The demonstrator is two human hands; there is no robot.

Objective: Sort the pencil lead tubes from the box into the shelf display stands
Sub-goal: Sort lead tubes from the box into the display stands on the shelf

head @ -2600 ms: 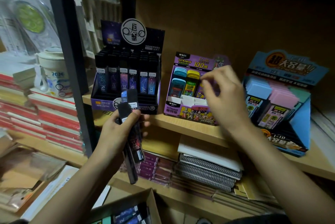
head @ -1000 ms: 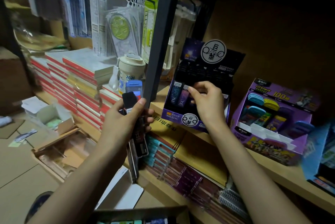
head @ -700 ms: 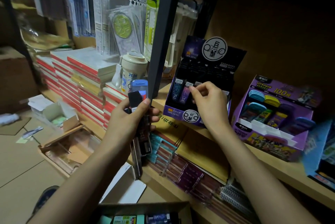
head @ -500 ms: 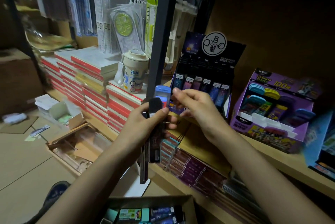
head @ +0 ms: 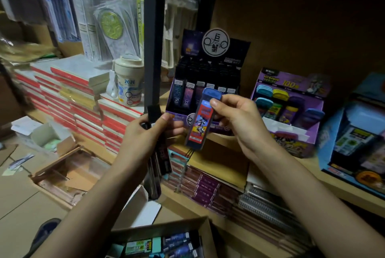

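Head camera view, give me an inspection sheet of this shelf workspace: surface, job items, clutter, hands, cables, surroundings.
Surface: wooden shelf carries black stand, purple stand, blue stand.
Job's things: blue-capped tube, bundle of black tubes, loose tubes in the box below.
Clutter: cup on red notebook stacks.
Grippers: right hand pinches the blue-capped tube; left hand grips the bundle.
Cables: nothing seen.
Surroundings: hanging packets, open cartons on floor.

Dark shelf post (head: pixel 153 49) just left of black display stand (head: pixel 208 70); open air above purple stand (head: pixel 291 83).
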